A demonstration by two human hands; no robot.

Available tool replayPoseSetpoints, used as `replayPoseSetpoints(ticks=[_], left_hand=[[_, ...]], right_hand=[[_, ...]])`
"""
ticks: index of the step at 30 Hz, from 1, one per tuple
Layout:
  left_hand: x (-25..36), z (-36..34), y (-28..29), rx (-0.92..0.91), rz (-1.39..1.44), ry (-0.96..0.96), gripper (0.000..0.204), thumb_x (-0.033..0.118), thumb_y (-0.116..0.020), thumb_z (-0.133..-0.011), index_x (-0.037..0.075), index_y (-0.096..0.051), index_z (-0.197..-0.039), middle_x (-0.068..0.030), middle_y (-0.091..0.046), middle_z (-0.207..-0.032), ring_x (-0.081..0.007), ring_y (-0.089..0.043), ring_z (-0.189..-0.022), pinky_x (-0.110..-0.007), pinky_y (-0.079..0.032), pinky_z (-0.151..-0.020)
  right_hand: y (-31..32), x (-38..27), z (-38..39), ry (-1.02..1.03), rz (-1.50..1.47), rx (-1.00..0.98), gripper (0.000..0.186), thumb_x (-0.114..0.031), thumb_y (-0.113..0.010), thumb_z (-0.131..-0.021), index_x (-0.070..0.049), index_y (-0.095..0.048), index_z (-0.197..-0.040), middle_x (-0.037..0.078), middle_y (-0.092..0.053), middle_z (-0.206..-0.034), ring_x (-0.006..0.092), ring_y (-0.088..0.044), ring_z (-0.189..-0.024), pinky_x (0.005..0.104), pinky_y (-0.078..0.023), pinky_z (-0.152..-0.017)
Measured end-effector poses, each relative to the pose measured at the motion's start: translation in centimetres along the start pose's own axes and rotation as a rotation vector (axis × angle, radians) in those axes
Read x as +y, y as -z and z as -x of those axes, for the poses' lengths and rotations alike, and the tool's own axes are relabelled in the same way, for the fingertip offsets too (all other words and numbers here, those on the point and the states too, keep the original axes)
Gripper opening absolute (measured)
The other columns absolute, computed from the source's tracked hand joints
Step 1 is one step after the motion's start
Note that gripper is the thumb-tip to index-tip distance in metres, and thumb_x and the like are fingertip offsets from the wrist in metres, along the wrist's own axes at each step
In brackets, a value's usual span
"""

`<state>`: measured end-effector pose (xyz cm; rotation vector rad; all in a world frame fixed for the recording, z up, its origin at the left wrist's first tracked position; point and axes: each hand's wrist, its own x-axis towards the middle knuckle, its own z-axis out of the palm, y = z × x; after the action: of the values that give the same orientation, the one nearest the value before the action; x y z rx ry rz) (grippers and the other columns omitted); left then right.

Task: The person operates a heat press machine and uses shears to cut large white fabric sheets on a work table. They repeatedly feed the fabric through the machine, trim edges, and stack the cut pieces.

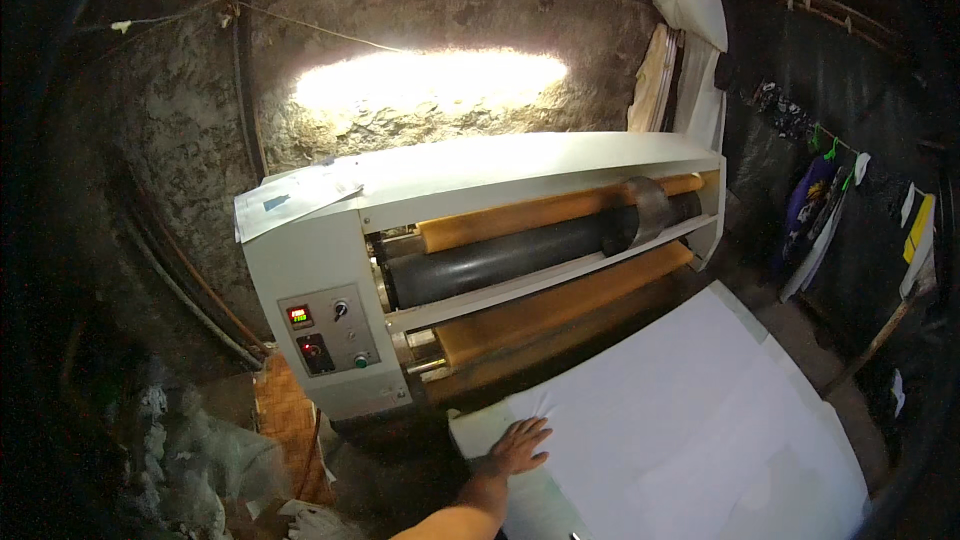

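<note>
from the head view: the left hand (520,445) is palm down, fingers loosely spread and closed around nothing, pressing near the left edge of the white sheet (660,400). small creases fan out just beyond the fingertips, so that flat palm looks to be there to steady or smooth it. the sheet lies over a pale table (545,500), right in front of the roller machine (550,240), the table set close, it seems, so material sits near the rollers. the control panel (325,330) faces out on the machine's left end, handy to reach; loose papers (295,202) rest on top. right hand? out of view, so its grip i can't tell.
</note>
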<state>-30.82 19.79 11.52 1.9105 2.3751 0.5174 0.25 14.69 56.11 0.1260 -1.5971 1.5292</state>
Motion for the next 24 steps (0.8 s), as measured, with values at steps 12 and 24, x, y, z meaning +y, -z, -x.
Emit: replayPoseSetpoints(ticks=[12,24], left_hand=[[-0.5,0.4,-0.8,0.041,0.068,-0.016,0.061,0.043,-0.047,-0.095,0.009,-0.038,-0.144,-0.0138,-0.028,-0.153,-0.0301,-0.025,-0.141,-0.045,-0.021,-0.115],[0.2,0.3,0.4,-0.044,0.021,0.006,0.061,0.044,-0.047,-0.095,0.008,-0.038,-0.144,-0.0139,-0.028,-0.153,-0.0289,-0.023,-0.142,-0.043,-0.02,-0.116]], right_hand=[[1.6,-1.7,2.1,0.017,0.021,-0.303,0.025,-0.029,-0.065,-0.089,-0.015,-0.055,-0.071,0.004,-0.051,-0.074,0.0197,-0.05,-0.073,0.0403,-0.042,-0.069],[5.9,0.9,6.7,0.129,0.209,-0.164,0.031,-0.036,-0.048,-0.09,-0.016,-0.058,-0.111,0.012,-0.049,-0.113,0.0326,-0.047,-0.101,0.05,-0.038,-0.08]])
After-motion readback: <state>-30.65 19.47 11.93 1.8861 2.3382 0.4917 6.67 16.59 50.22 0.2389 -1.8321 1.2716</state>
